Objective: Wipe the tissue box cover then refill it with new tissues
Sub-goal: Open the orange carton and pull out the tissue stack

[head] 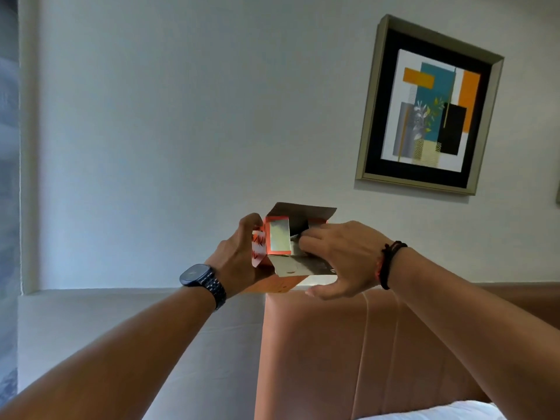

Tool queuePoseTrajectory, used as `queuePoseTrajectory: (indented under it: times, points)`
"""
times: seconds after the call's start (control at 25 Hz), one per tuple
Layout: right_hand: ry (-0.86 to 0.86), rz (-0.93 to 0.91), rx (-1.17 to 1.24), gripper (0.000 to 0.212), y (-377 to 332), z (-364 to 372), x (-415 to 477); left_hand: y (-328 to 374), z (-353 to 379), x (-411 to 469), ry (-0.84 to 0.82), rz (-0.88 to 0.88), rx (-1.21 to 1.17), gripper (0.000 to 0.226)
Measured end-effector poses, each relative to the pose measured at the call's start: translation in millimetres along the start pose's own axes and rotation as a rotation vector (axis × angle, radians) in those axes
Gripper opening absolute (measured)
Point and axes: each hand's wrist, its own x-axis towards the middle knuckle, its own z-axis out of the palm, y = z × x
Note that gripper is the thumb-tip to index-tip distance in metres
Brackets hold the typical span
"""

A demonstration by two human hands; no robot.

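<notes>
Left hand (242, 253) is clamping the orange tissue carton (277, 247) midair while right hand's (339, 256) fingers are digging inside the open flaps; a hard tug risks tearing them.

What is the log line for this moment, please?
left hand holds orange box | right hand fingers inside open flaps | above headboard

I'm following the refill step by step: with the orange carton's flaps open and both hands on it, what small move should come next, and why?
Probably draw the tissues out with the right hand. Its fingers already reach into the open orange carton, the flaps are folded back, and the left hand grips the carton's side to steady it.
</notes>
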Motion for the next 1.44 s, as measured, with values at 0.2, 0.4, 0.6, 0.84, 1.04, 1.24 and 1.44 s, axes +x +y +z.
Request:
queuePoseTrajectory:
  times: [0.2, 0.4, 0.6, 0.84, 1.04, 1.24, 1.44]
  points:
    - [0.009, 0.006, -0.036, 0.032, 9.7, 2.1, -3.7, -0.9, 6.9, 0.9, -0.109, 0.056, 0.043, 0.086]
    - [0.070, -0.033, -0.125, 0.016, 15.0, 8.1, -9.6, 0.1, 4.7, 4.2, -0.146, 0.100, 0.054, 0.098]
    - [0.135, -0.054, -0.137, 0.016, 17.3, 18.7, -13.1, 12.9, -6.7, 20.7, -0.244, 0.235, 0.238, 0.100]
    - [0.170, 0.070, 0.098, 0.051, 13.5, 15.3, -14.1, 3.2, -10.3, 24.9, -0.141, 0.142, 0.092, 0.098]
    - [0.092, 0.501, 0.253, 0.032, 17.1, 9.9, -8.1, -0.4, -10.4, 20.4, 0.025, 0.389, 0.180, 0.096]
    - [0.002, 0.575, 0.262, 0.030, 6.9, 9.9, 3.8, 8.7, -10.1, 25.9, 0.066, 0.537, 0.184, 0.090]
    - [-0.079, 0.505, 0.390, 0.041, 8.6, 9.7, 17.6, 12.1, -9.6, 30.7, 0.034, 0.578, 0.190, 0.084]
